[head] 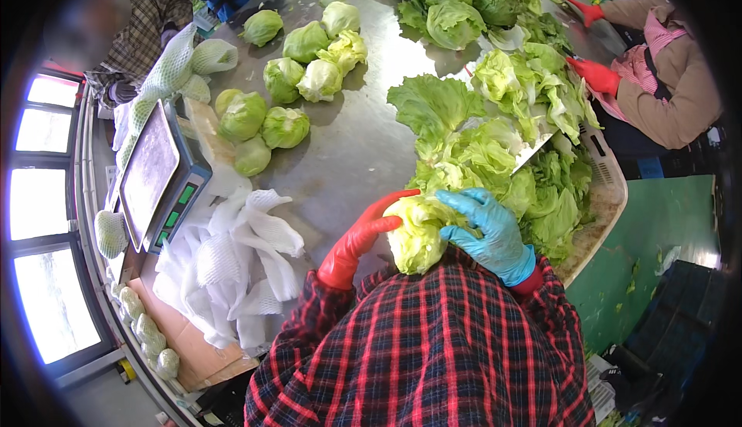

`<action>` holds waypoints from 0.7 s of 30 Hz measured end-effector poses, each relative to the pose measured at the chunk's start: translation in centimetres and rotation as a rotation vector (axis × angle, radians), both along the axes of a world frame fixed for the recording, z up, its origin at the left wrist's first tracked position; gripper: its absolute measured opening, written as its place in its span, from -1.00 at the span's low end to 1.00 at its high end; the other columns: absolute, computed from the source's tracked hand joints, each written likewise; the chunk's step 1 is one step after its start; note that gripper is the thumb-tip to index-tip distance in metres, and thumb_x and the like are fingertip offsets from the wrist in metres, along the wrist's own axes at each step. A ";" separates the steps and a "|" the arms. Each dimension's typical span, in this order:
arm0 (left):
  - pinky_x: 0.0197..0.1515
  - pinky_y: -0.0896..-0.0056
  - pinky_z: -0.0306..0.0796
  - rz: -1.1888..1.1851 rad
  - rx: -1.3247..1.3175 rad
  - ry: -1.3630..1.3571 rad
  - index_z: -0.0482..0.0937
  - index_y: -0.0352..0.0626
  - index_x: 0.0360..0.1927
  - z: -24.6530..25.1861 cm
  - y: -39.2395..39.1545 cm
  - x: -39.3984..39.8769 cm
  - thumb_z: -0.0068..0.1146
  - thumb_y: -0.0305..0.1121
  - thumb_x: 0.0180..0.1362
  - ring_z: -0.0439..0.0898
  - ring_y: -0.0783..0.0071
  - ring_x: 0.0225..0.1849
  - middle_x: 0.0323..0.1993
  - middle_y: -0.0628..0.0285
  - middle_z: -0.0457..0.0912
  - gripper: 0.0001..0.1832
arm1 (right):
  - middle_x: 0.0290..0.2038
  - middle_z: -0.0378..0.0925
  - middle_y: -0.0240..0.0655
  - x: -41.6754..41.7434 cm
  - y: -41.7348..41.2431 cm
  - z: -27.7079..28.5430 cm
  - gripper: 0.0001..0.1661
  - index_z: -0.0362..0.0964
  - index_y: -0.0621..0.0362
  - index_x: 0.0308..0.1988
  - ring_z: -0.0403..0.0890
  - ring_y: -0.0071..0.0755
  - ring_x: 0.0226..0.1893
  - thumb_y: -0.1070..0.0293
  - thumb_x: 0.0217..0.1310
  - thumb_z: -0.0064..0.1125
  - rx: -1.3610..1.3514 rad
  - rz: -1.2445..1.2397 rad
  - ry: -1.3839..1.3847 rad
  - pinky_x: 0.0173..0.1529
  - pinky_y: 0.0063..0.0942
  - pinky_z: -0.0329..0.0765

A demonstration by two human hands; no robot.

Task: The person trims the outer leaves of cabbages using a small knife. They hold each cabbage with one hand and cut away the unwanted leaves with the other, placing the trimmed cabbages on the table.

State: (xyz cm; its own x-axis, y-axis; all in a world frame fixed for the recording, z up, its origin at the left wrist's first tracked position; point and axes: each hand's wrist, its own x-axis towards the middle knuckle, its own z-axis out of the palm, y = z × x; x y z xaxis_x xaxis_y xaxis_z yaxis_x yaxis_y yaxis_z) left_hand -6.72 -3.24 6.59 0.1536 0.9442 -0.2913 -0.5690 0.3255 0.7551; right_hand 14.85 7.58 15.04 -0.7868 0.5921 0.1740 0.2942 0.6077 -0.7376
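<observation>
Close to my body, a pale green head of iceberg lettuce [418, 240] is held between my two hands. My left hand [355, 242], in a red rubber glove, grips its left side with the thumb on the front. On the other side my right hand [491, 231], in a light blue glove, curls its fingers over the leaves. The lettuce's underside is hidden. Just beyond it lie loose lettuce leaves [437, 105], heaped towards a leaf-filled plastic crate [615, 195] on the right.
Trimmed lettuce heads [285, 128] stand on the metal table [342, 166]. Left are a digital scale [153, 178] and white foam net sleeves [226, 264]. Untrimmed lettuces [455, 24] lie at the back. A red-gloved co-worker [661, 73] works at right; another person [151, 27] stands far left.
</observation>
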 end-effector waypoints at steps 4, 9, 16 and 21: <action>0.37 0.29 0.08 -0.102 -0.014 0.100 0.30 -0.25 0.32 1.6 0.4 0.5 0.25 -0.06 0.08 0.31 0.33 0.31 0.23 0.10 0.43 -0.22 | -0.12 0.51 -0.23 -0.6 0.2 0.3 -0.44 0.42 -0.02 0.13 0.61 -0.09 -0.22 0.25 0.09 0.30 -0.063 0.103 -0.047 -0.16 -0.30 0.58; 0.35 0.30 0.11 -0.165 0.010 0.161 0.28 -0.26 0.33 4.2 1.0 1.1 0.20 -0.06 0.15 0.33 0.33 0.30 0.22 0.09 0.43 -0.25 | -0.16 0.51 -0.21 -0.3 -0.3 -0.9 -0.48 0.43 0.05 0.10 0.60 -0.08 -0.22 0.23 0.13 0.26 -0.127 0.074 -0.023 -0.17 -0.28 0.57; 0.34 0.29 0.14 -0.229 0.068 0.217 0.24 -0.26 0.36 3.1 1.0 0.8 0.19 -0.03 0.18 0.33 0.32 0.30 0.24 0.06 0.42 -0.22 | -0.26 0.53 -0.19 -0.2 -0.8 -1.9 -0.67 0.51 0.13 -0.03 0.61 -0.09 -0.29 0.28 0.22 0.19 -0.149 0.041 0.037 -0.19 -0.32 0.55; 0.36 0.26 0.13 -0.243 0.131 0.271 0.21 -0.21 0.39 2.1 0.6 0.4 0.27 0.01 0.09 0.31 0.25 0.33 0.28 0.02 0.38 -0.13 | -0.30 0.55 -0.17 -0.2 -0.2 -1.6 -0.74 0.54 0.19 -0.08 0.58 -0.17 -0.32 0.33 0.28 0.15 -0.276 0.120 0.155 -0.19 -0.38 0.53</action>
